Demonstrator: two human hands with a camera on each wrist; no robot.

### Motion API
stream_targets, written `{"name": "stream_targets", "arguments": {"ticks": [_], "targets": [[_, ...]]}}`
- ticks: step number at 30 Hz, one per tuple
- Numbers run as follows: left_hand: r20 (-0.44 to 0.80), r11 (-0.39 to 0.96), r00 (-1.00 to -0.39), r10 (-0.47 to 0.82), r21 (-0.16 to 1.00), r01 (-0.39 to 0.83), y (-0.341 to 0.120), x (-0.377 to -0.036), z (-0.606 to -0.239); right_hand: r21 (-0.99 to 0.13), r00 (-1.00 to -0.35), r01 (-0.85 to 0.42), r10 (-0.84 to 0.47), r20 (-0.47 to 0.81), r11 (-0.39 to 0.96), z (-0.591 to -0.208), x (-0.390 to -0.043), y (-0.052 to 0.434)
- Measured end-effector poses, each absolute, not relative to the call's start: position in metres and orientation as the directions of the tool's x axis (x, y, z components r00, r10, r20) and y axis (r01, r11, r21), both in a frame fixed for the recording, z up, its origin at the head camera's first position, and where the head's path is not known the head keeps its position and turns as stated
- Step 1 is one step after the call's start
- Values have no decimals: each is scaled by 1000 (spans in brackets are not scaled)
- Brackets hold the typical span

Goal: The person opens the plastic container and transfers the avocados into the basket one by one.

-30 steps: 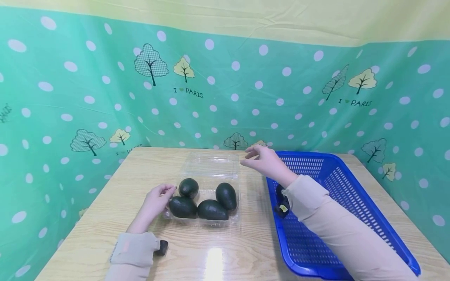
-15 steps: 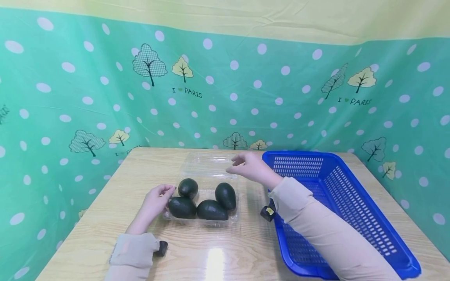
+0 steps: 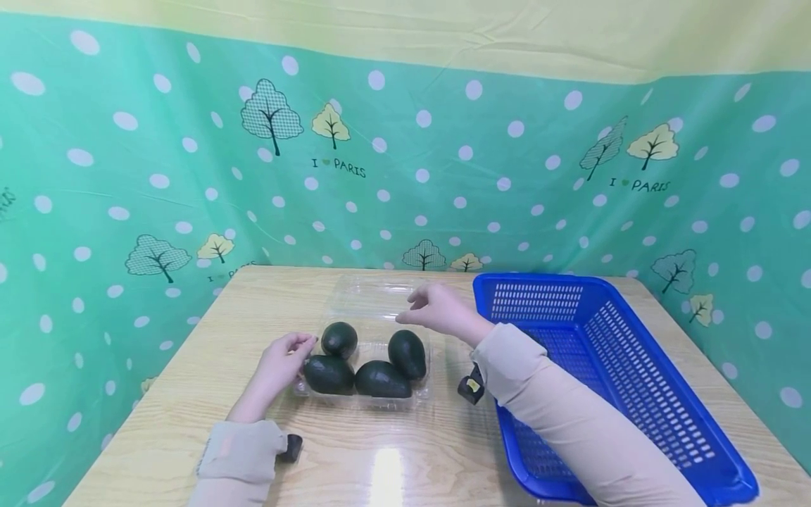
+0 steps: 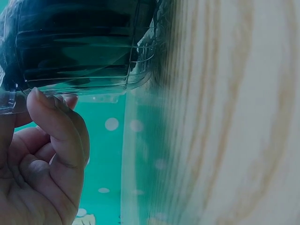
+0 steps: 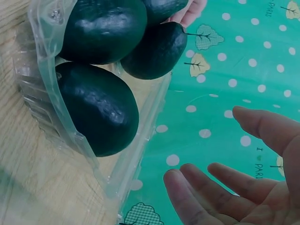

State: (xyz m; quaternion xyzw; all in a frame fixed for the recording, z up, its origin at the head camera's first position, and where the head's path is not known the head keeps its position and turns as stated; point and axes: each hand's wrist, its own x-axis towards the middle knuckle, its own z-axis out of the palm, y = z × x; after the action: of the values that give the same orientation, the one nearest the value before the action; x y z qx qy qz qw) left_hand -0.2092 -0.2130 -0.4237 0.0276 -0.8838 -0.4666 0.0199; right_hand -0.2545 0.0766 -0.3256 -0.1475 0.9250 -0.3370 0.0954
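Note:
A clear plastic clamshell container [image 3: 423, 394] lies on the wooden table, its lid [image 3: 380, 294] folded open toward the back. Several dark green avocados [image 3: 407, 354] lie inside it, seen close up as avocados [image 5: 101, 112] in the right wrist view. My left hand [image 3: 288, 352] pinches the container's left rim [image 4: 11, 101] with curled fingers [image 4: 61, 126]. My right hand [image 3: 427, 310] hovers above the container's right rear corner, holding nothing. Its fingers [image 5: 220, 187] are loosely spread and touch nothing.
A blue perforated plastic basket [image 3: 538, 280] stands on the right of the table [image 3: 380, 465], close beside the container. A green dotted curtain [image 3: 443, 176] hangs behind and to both sides. The table's left edge runs near my left forearm.
My right hand has moved left and slightly down, from over the basket's near-left edge to above the container. The left hand and the container have stayed put.

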Motion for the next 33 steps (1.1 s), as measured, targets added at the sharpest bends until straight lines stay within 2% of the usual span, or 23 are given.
{"name": "stream_targets", "arguments": {"ticks": [21,33], "targets": [[1,572,-998,-65,819,-36,-214,-208,-424,-587,-909,-246,-393,-136,771,-343,-248,64],[-8,562,-998,-69,826,-46,-213,-209,-424,-509,-916,-275,-382,-118,816,-354,-247,58]]}}
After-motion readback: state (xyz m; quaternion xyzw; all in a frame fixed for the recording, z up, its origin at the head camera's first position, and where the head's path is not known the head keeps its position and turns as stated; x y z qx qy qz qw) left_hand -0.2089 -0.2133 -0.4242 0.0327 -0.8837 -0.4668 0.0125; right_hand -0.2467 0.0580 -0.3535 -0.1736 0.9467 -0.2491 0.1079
